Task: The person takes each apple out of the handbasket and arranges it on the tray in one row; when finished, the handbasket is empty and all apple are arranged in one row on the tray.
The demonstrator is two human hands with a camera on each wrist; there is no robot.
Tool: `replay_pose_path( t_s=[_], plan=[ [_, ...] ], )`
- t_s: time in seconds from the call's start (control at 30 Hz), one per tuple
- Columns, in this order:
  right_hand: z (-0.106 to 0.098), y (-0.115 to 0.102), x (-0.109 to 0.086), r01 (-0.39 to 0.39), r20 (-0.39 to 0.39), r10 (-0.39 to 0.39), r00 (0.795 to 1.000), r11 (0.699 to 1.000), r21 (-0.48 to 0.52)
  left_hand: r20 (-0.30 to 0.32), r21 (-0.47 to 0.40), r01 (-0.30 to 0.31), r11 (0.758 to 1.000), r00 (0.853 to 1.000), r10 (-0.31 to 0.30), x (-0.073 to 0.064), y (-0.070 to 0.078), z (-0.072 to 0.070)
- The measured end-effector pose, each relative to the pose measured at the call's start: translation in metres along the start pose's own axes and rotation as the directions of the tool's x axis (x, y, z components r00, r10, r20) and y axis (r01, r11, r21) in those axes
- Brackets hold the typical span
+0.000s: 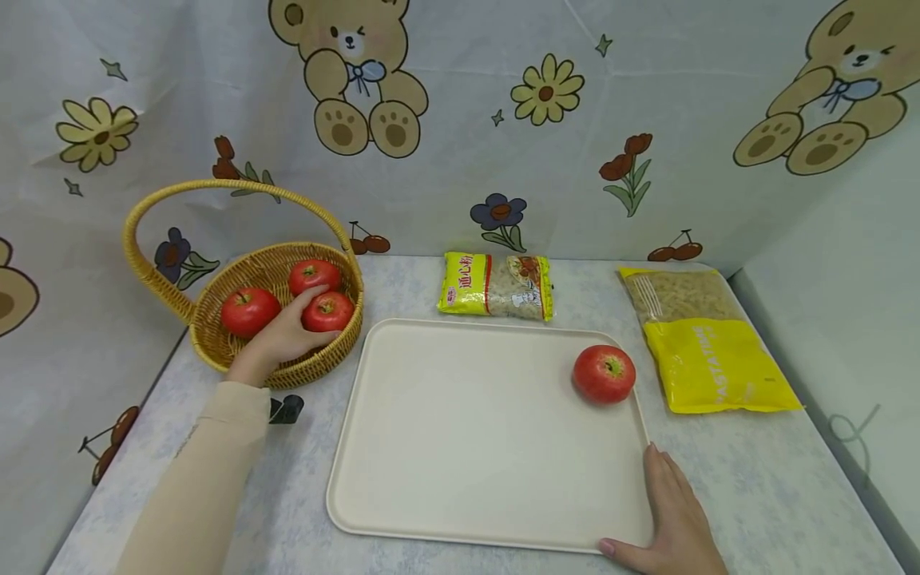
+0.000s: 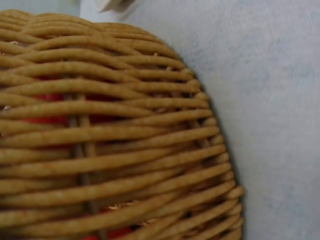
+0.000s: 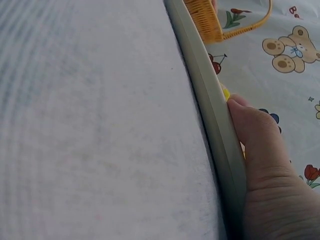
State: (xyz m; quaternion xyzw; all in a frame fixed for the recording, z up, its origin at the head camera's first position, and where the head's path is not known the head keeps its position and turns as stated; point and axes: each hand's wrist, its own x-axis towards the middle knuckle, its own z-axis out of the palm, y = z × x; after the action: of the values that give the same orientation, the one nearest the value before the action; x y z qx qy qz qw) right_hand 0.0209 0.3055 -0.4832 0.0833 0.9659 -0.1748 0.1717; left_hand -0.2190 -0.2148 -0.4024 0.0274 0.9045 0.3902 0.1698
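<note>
Pale mottled surface [image 1: 776, 471]: left hand [image 1: 289, 329], fingers curled round plump red apple [image 1: 332, 310], should lift vertically; straight-fingered right hand [image 1: 674, 511] touches cream rectangular tray [image 1: 489, 447].

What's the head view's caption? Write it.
Left hand grips an apple in a basket; right hand touches a tray.

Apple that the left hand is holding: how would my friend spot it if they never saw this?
Find the big pale tray, then the woven basket on its left. Inside are three red apples; look for the right apple. Unlike the left apple and back apple, it's gripped by the left hand.
</note>
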Motion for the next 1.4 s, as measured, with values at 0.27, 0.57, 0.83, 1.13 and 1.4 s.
replay_pose_path(
  t_s=[0.27,0.57,0.83,1.13,1.4],
  plan=[
    [0.0,0.0,-0.001,0.011,-0.019,-0.01,1.0,1.0,0.005,-0.092,0.054,0.013,0.998,0.996,-0.008,-0.005,0.0,0.0],
    [0.005,0.004,-0.002,0.023,-0.048,-0.023,0.999,1.0,0.005,-0.242,0.136,0.004,0.991,0.97,0.029,-0.02,0.011,-0.007],
    [0.004,0.004,0.0,0.007,-0.023,-0.006,1.0,1.0,0.004,-0.357,0.082,-0.046,0.996,0.931,0.072,-0.048,0.041,-0.009],
    [0.003,0.003,0.0,0.004,-0.018,-0.004,1.0,1.0,0.004,-0.331,-0.054,-0.21,0.976,0.926,0.181,-0.067,0.086,0.022],
    [0.003,0.002,0.001,-0.014,0.001,0.014,1.0,1.0,0.005,-0.194,-0.173,-0.282,0.944,0.949,0.248,-0.055,0.117,0.069]
  ],
)
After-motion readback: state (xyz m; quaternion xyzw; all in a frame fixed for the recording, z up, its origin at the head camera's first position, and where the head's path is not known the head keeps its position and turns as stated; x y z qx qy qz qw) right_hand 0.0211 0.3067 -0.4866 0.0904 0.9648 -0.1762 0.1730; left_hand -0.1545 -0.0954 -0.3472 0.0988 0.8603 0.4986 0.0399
